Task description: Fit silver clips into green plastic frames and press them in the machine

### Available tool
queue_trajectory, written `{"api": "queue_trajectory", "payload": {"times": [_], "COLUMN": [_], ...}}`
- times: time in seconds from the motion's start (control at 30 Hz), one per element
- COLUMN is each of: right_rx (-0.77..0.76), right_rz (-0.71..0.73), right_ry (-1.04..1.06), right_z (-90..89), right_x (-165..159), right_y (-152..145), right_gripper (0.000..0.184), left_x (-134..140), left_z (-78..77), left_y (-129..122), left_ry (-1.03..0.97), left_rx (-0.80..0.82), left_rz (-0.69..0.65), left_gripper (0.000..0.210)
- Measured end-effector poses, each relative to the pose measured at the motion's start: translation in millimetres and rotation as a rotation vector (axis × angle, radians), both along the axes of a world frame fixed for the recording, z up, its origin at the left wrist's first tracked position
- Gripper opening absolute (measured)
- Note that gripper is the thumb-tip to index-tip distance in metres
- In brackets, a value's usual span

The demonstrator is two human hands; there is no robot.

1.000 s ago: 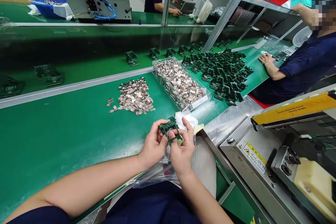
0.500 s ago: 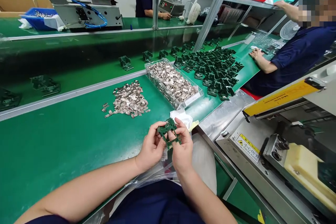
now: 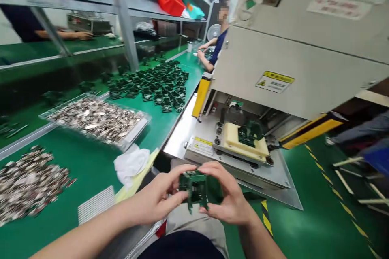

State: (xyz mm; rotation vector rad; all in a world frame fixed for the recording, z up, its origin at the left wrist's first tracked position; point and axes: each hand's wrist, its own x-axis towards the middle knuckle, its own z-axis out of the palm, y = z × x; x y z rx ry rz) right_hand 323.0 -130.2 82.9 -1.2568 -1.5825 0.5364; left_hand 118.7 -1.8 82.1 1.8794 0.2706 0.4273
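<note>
Between both hands is a dark green frame-like part (image 3: 194, 178) with a square opening and short legs, held above my lap. My left hand (image 3: 165, 196) pinches its left side, fingers on top and thumb below. On the other side, my right hand (image 3: 229, 194) grips it the same way. Just beyond the hands, a similar green part (image 3: 251, 134) sits in the cream fixture (image 3: 230, 137) of a press (image 3: 291, 60). Small metal pieces (image 3: 28, 182) lie in a pile at left, and more fill a clear tray (image 3: 133, 139).
Many green parts (image 3: 152, 83) are heaped on the green bench (image 3: 100, 158). A white cloth (image 3: 132, 164) and a white gridded sheet (image 3: 96, 204) lie by the bench edge. Yellow guards (image 3: 201, 97) flank the press opening. A co-worker (image 3: 217, 46) sits farther along.
My view has swung right, bringing the press fully into sight. Both hands have kept hold of the green part and now grip it by its opposite sides, in front of the press.
</note>
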Motion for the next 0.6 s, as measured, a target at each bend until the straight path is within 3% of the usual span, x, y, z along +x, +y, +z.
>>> {"api": "queue_trajectory", "payload": {"times": [0.07, 0.2, 0.27, 0.37, 0.47, 0.6], "right_rx": [0.052, 0.306, 0.351, 0.301, 0.208, -0.034], "right_rz": [-0.235, -0.777, -0.867, -0.828, -0.757, -0.689], "right_ry": [0.081, 0.414, 0.514, 0.499, 0.36, -0.012], "right_z": [-1.5, -6.6, -4.5, 2.7, 11.1, 25.8], "right_x": [31, 90, 114, 139, 156, 169], "right_y": [-32, -71, -73, -64, -46, -18], "right_gripper": [0.058, 0.055, 0.055, 0.056, 0.059, 0.061], "left_x": [46, 150, 196, 236, 225, 146], "left_z": [19.6, 42.9, 46.4, 49.6, 54.5, 53.7], "left_y": [8, 19, 21, 24, 33, 55], "left_ry": [-0.049, -0.177, -0.114, -0.065, -0.158, -0.129], "left_rx": [0.066, 0.264, 0.276, 0.186, 0.073, -0.01], "left_rz": [-0.105, 0.052, 0.065, 0.043, 0.102, 0.172], "left_gripper": [0.054, 0.068, 0.082, 0.082, 0.072, 0.062]}}
